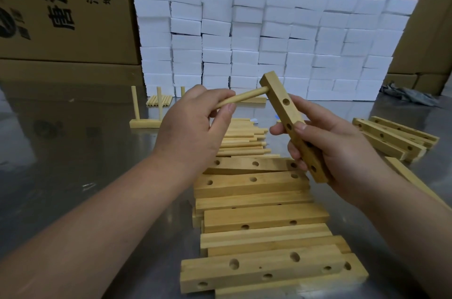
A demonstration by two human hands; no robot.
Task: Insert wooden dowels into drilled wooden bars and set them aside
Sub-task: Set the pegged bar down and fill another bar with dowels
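left grip: pinches dowel, tip meeting bar near its far end
right grip: curled round tilted bar, 3 o'clock of left grip

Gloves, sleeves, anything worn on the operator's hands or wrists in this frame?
Nothing visible. The left hand and right hand are bare, with no gloves, rings or tape on the fingers. The left forearm and right forearm are bare to the frame edge, with no sleeve, watch or band. Nails look short and unpainted.
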